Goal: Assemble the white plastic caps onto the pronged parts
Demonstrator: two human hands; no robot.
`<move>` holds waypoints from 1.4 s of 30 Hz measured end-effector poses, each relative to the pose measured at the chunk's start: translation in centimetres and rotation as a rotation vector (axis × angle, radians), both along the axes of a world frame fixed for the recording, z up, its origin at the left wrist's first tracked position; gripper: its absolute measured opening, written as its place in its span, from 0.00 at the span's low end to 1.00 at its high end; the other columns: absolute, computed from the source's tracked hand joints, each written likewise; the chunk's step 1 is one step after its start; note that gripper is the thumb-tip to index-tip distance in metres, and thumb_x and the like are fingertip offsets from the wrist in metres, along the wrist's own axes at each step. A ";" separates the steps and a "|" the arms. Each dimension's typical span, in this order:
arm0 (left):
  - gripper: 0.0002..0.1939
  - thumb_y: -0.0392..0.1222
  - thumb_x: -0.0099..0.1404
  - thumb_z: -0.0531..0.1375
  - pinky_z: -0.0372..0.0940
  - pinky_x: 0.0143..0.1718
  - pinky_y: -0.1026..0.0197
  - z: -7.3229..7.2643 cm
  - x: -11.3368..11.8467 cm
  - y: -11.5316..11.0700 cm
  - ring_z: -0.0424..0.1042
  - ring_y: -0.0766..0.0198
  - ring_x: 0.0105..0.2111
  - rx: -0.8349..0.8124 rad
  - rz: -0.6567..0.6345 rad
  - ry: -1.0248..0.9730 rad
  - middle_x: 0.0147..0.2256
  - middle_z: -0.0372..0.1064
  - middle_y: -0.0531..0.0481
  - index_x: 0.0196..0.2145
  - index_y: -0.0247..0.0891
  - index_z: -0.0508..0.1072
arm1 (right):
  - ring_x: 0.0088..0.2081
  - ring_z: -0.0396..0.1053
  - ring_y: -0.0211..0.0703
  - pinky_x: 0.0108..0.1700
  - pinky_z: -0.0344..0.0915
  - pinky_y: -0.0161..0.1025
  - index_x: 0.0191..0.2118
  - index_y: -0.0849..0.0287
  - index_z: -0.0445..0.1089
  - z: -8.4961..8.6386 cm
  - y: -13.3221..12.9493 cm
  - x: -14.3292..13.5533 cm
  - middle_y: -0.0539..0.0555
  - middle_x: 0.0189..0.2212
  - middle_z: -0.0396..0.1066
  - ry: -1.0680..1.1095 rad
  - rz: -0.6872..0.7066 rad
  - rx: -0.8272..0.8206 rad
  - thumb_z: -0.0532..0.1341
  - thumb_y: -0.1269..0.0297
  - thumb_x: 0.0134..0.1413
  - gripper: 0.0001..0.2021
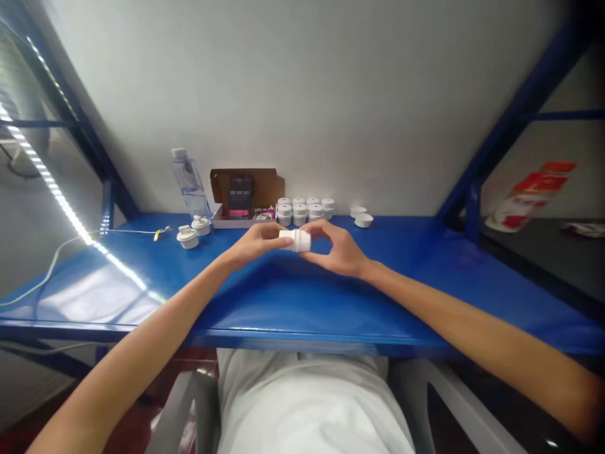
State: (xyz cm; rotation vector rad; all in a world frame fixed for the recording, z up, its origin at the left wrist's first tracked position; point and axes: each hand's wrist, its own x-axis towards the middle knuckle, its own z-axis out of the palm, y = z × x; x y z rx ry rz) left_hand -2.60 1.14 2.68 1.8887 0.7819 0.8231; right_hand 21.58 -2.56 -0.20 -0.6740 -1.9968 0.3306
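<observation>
Left hand: thumb and fingers pinch one end of the white cylinder point(295, 240); the left hand point(258, 243) comes in from its own side.
Right hand: the right hand point(341, 251) grips the other end between thumb and fingers, curled with a gap at the palm.
White cylinder: on its side between both hands, above the blue table point(302, 302); its finer detail seems ribbed near the middle, though blur makes that uncertain.
Behind: white round pieces point(299, 214) in rows beside an open cardboard box point(246, 192).
</observation>
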 end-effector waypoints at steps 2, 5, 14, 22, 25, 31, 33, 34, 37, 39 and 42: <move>0.26 0.63 0.63 0.63 0.60 0.32 0.62 0.0 -0.1 -0.1 0.69 0.65 0.29 -0.021 0.001 0.047 0.29 0.73 0.48 0.35 0.32 0.77 | 0.48 0.76 0.51 0.54 0.74 0.50 0.50 0.54 0.70 0.1 -0.3 -0.1 0.57 0.50 0.76 -0.025 -0.021 0.080 0.70 0.60 0.53 0.19; 0.25 0.61 0.63 0.65 0.63 0.35 0.62 -0.1 0.0 -0.2 0.72 0.62 0.34 0.017 -0.028 0.041 0.35 0.75 0.46 0.40 0.33 0.77 | 0.42 0.78 0.50 0.48 0.76 0.48 0.48 0.55 0.71 -0.1 -0.4 -0.4 0.56 0.44 0.78 0.016 -0.066 -0.052 0.71 0.54 0.53 0.20; 0.30 0.62 0.64 0.64 0.68 0.42 0.60 -0.4 0.8 -1.2 0.74 0.59 0.44 0.036 0.023 -0.078 0.48 0.73 0.43 0.55 0.39 0.69 | 0.34 0.79 0.49 0.38 0.78 0.45 0.41 0.56 0.71 -0.8 0.6 -1.5 0.53 0.33 0.79 0.335 -0.036 -0.515 0.68 0.39 0.51 0.25; 0.34 0.74 0.66 0.53 0.62 0.27 0.64 -2.6 2.0 -0.5 0.69 0.66 0.26 -0.070 0.100 -0.002 0.28 0.69 0.50 0.36 0.35 0.70 | 0.43 0.79 0.49 0.48 0.76 0.47 0.46 0.56 0.71 -1.5 0.0 -1.5 0.55 0.42 0.80 0.230 -0.068 -0.396 0.69 0.48 0.55 0.20; 0.38 0.78 0.65 0.47 0.62 0.25 0.63 -2.9 2.3 -0.5 0.69 0.64 0.24 -0.040 0.217 -0.005 0.26 0.69 0.50 0.39 0.37 0.69 | 0.43 0.78 0.47 0.50 0.75 0.46 0.49 0.56 0.72 -1.0 -0.6 -1.6 0.54 0.44 0.79 0.152 -0.091 -0.236 0.69 0.53 0.57 0.18; 0.43 0.82 0.61 0.40 0.60 0.20 0.61 -2.4 2.1 -1.3 0.68 0.62 0.19 -0.132 0.248 0.034 0.25 0.70 0.50 0.47 0.41 0.66 | 0.50 0.76 0.49 0.52 0.75 0.46 0.55 0.54 0.72 -1.0 -1.5 -2.3 0.57 0.52 0.76 -0.093 0.066 -0.008 0.68 0.59 0.59 0.19; 0.44 0.83 0.60 0.40 0.60 0.19 0.61 -2.0 2.1 -1.6 0.68 0.61 0.18 -0.139 0.244 0.065 0.24 0.69 0.50 0.48 0.41 0.65 | 0.56 0.73 0.50 0.58 0.73 0.49 0.58 0.54 0.71 -1.2 -1.6 -2.3 0.58 0.55 0.74 -0.140 0.090 0.072 0.66 0.61 0.62 0.19; 0.44 0.84 0.60 0.40 0.60 0.19 0.61 -1.9 2.1 -1.8 0.68 0.60 0.18 -0.151 0.237 0.076 0.23 0.69 0.50 0.48 0.41 0.66 | 0.59 0.72 0.50 0.61 0.71 0.49 0.59 0.53 0.70 -1.2 -1.6 -2.3 0.58 0.57 0.73 -0.173 0.100 0.113 0.65 0.62 0.64 0.18; 0.46 0.84 0.59 0.39 0.60 0.18 0.60 -1.3 2.1 -2.1 0.70 0.58 0.19 -0.210 0.212 0.082 0.24 0.69 0.50 0.49 0.41 0.66 | 0.62 0.70 0.49 0.64 0.68 0.50 0.58 0.51 0.72 -1.2 -1.8 -2.1 0.58 0.59 0.72 -0.256 0.108 0.228 0.60 0.65 0.68 0.16; 0.47 0.84 0.59 0.38 0.60 0.19 0.59 -1.1 2.2 -2.3 0.70 0.57 0.19 -0.235 0.213 0.091 0.24 0.70 0.49 0.50 0.41 0.66 | 0.62 0.70 0.49 0.65 0.68 0.50 0.56 0.51 0.73 -1.1 -2.0 -2.2 0.57 0.58 0.73 -0.261 0.099 0.239 0.60 0.66 0.68 0.15; 0.47 0.84 0.59 0.37 0.60 0.20 0.58 -1.1 2.1 -2.4 0.68 0.58 0.18 -0.190 0.212 0.135 0.24 0.69 0.49 0.50 0.41 0.66 | 0.54 0.76 0.52 0.57 0.75 0.50 0.55 0.53 0.74 -1.1 -2.3 -2.8 0.58 0.53 0.77 -0.178 0.033 0.073 0.67 0.61 0.61 0.17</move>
